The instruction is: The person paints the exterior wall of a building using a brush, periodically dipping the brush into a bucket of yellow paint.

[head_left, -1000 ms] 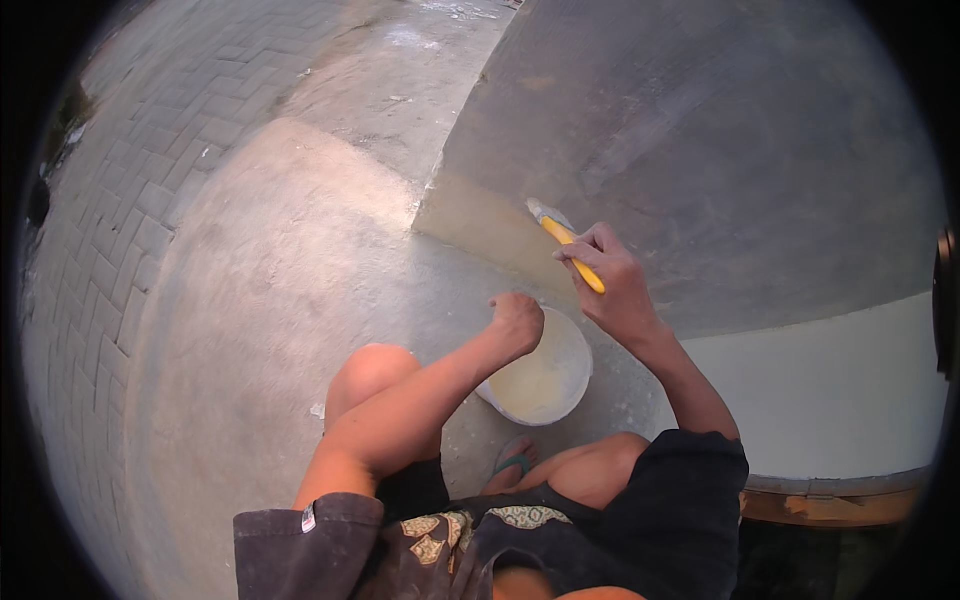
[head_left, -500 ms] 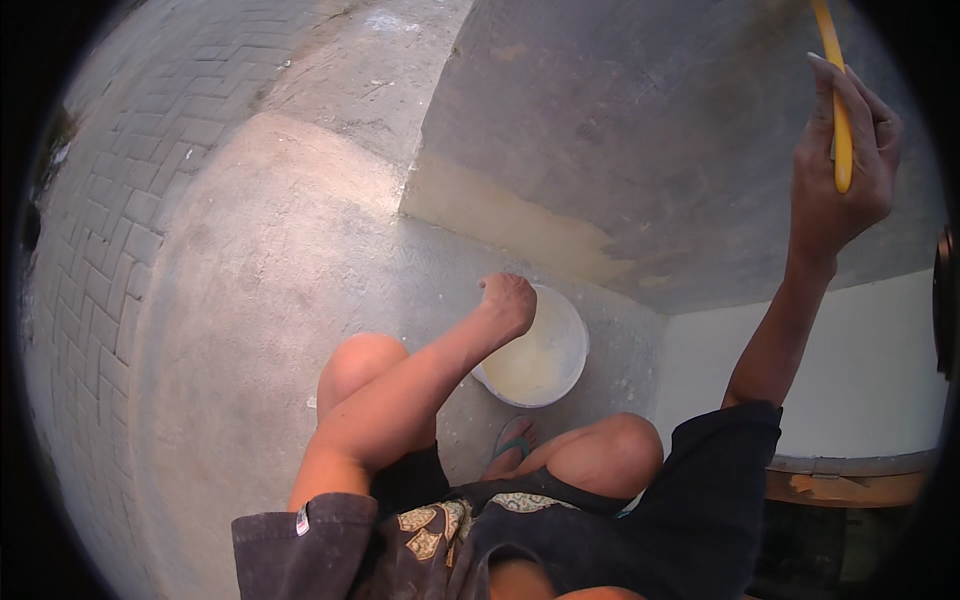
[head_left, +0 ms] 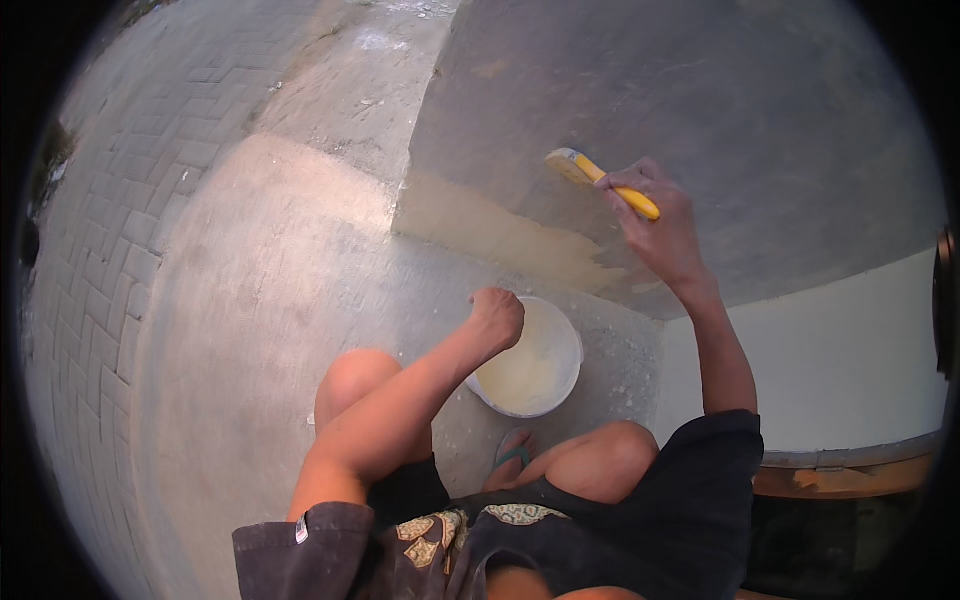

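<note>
My right hand (head_left: 655, 220) is closed around the yellow handle of a paintbrush (head_left: 630, 196). The brush's head points left, in front of a dark grey wall (head_left: 700, 110), with pale material on its bristles. Along the foot of that wall runs a cream-coloured painted strip (head_left: 500, 228) with an uneven edge. My left hand (head_left: 497, 318) is curled at the rim of a white bucket (head_left: 577, 365), its fingers partly hidden by the back of the hand. Pale cream liquid (head_left: 525, 370) lies in the bucket.
The bucket stands on a rough concrete floor (head_left: 270, 330) between my knees and the wall. A white wall section (head_left: 810, 350) is at the right, above an orange-brown edge (head_left: 840, 483). Grey paving blocks (head_left: 110, 270) spread on the far left. My sandalled foot (head_left: 514, 455) is close to the bucket.
My right hand has come down and left with the paintbrush, from high at the right to above the painted strip. My left hand stays at the bucket's rim.
</note>
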`<action>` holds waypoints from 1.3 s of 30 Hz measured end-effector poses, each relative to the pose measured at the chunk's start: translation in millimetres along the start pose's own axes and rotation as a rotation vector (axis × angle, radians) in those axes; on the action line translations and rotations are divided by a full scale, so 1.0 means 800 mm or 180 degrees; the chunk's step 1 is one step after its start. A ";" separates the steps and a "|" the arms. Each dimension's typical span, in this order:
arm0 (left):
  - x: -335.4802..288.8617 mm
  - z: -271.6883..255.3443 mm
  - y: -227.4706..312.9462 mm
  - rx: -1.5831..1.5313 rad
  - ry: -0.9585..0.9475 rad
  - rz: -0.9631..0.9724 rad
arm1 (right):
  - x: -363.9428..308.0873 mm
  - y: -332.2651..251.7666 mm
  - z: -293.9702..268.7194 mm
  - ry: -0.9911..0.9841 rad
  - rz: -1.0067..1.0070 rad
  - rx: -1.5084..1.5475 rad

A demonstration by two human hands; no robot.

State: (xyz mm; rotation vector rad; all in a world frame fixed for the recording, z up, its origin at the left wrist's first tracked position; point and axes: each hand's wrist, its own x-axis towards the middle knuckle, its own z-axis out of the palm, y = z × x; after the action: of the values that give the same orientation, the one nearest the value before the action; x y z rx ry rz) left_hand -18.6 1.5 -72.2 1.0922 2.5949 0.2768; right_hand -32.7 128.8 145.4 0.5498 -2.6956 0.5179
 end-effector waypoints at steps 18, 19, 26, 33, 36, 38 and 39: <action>-0.003 -0.019 -0.004 -0.0115 -0.0243 -0.0188 | -0.052 -0.006 0.017 -0.0548 -0.0170 -0.0220; -0.005 -0.020 -0.002 -0.0063 -0.0175 -0.0172 | -0.044 -0.007 0.005 -0.0794 0.0266 0.0182; -0.008 -0.029 -0.005 -0.0133 -0.0312 0.0002 | 0.065 -0.104 -0.184 0.1295 -0.0703 -0.0981; -0.005 -0.035 -0.005 -0.0131 -0.0451 0.0092 | 0.118 -0.095 -0.242 0.2643 -0.1822 -0.2423; -0.009 -0.038 -0.005 -0.0147 -0.0466 0.0098 | 0.080 -0.052 -0.158 0.1550 -0.1704 -0.2450; -0.011 -0.040 -0.006 -0.0087 -0.0556 0.0058 | 0.028 -0.040 -0.097 0.0339 -0.1384 -0.1941; -0.007 -0.040 -0.001 -0.0084 -0.0600 0.0093 | 0.014 -0.037 -0.092 0.0393 -0.1329 -0.1930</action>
State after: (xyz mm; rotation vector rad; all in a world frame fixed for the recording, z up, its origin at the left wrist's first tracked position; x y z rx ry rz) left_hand -26.6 -5.0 -41.3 1.0925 2.4046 0.2035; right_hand -11.2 129.9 222.8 0.8248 -2.3448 -0.3546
